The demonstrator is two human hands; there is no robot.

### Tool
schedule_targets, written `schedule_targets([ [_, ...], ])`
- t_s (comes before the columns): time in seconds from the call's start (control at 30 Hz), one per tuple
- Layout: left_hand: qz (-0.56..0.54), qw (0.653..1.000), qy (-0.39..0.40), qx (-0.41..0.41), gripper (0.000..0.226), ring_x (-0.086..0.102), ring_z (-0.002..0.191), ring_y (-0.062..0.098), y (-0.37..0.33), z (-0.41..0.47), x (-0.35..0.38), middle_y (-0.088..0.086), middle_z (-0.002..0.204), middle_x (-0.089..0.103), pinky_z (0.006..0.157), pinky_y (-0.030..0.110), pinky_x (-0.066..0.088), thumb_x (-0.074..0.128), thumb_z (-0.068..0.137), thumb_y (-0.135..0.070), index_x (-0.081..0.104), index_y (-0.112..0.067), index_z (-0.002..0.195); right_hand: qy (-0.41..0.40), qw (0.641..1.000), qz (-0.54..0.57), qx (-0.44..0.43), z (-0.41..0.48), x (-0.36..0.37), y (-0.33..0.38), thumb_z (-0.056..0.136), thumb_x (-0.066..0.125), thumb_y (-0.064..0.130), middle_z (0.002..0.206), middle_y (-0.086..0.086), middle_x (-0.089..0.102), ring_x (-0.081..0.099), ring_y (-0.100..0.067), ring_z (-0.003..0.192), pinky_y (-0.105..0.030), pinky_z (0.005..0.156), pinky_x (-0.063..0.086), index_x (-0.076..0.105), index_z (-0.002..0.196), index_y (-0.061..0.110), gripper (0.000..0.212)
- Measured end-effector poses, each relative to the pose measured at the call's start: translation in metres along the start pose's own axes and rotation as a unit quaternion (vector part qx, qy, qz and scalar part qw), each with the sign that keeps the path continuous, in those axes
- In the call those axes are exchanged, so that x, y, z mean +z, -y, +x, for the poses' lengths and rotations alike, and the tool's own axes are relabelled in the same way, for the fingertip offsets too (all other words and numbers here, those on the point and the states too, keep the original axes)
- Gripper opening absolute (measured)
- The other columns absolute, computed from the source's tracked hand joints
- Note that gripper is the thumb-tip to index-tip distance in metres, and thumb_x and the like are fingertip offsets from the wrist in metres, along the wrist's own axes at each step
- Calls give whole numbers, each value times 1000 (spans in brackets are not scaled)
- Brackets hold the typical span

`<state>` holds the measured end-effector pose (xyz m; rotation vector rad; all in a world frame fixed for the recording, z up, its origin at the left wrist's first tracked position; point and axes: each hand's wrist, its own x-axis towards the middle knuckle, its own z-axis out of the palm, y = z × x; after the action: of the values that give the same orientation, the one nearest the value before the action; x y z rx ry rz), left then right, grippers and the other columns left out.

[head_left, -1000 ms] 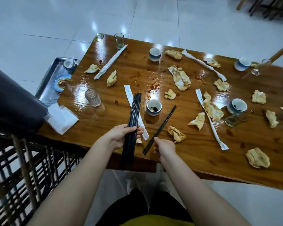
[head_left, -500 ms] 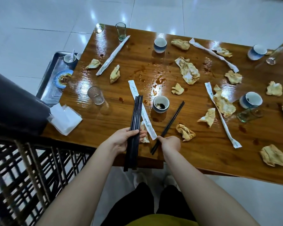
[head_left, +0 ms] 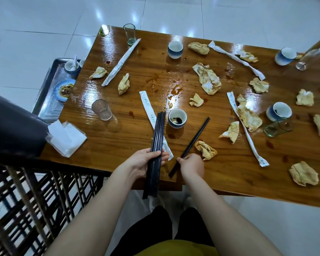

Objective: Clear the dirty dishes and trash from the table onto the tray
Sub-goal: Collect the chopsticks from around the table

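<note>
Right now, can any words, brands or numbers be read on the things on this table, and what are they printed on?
None can be read.
The paper chopstick sleeves carry faint small print, but it is too small and blurred to make out.
The cups and glasses show no lettering.

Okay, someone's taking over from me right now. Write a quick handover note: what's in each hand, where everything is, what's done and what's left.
Left hand: grips a bundle of black chopsticks at the near edge of the table.
Right hand: pinches separate chopsticks near their lower end.
Done: a bowl with spoon and a sauce plate sit on the tray at the table's left end.
Left: both hands' chopsticks to the tray, then the blue-and-white cups, glasses, crumpled napkins and paper wrappers, all on the table.
</note>
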<state>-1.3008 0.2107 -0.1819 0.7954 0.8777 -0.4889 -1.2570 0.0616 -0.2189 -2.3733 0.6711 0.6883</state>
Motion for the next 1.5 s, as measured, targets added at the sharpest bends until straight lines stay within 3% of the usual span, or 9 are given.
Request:
schedule_targets([
  [0.3,13,1000,-6,2,15,70,98,26,5,3,4,20,105,71,82,33,58,54,94,-1,65,2,103,-22,1000,15,-10,-1,7,2,89,67,23,93,0,56,60,-21,93,-29,71,45,57,102,14,19],
  [0.53,23,999,-23,2,17,66,107,31,5,5,1,22,112,69,95,40,52,57,92,-1,65,1,106,-6,998,36,60,4,7,9,86,70,28,91,-4,66,63,-23,85,-38,81,54,68,93,11,18],
  [0.67,22,999,-24,4,13,68,103,29,4,2,2,20,108,70,92,39,53,58,91,-1,68,1,99,2,996,51,70,3,6,10,86,69,30,89,-5,65,62,-24,85,-39,82,54,67,91,9,21],
  [0.87,14,999,-28,9,15,71,95,26,0,-2,3,18,102,72,82,35,56,56,92,-1,65,2,104,27,990,120,72,4,-1,11,87,67,27,89,-6,63,57,-22,81,-31,72,47,67,92,5,23],
  [1.07,17,999,-18,22,15,72,93,23,0,-2,8,16,100,73,71,30,58,55,93,-1,65,0,105,100,965,237,61,-7,-18,0,87,68,19,76,1,59,53,-13,72,-30,74,48,63,73,15,14],
  [1.17,21,999,-2,34,17,72,91,23,0,-3,13,15,100,73,68,29,59,53,94,-1,65,-1,106,132,960,247,16,-10,-31,-7,85,70,20,92,-3,68,61,-17,89,-33,84,52,66,83,16,6],
  [1.37,32,998,24,42,22,72,92,21,-1,-4,37,12,101,74,74,31,57,54,93,-2,62,-3,114,183,936,296,-57,-22,-69,-15,85,71,15,107,-5,66,63,-20,102,-37,92,53,65,111,13,27],
  [1.43,31,998,23,51,22,72,90,21,1,-5,47,12,99,74,71,30,57,54,93,-1,62,-3,113,208,924,316,-62,-27,-79,-18,86,69,14,109,-7,67,63,-20,104,-34,90,53,64,113,11,28],
  [1.5,28,998,23,60,21,72,90,21,5,-6,60,12,98,74,70,31,57,54,93,-2,62,-3,113,240,904,349,-59,-32,-90,-23,88,66,10,102,-6,68,65,-18,96,-28,78,53,64,112,10,24],
])
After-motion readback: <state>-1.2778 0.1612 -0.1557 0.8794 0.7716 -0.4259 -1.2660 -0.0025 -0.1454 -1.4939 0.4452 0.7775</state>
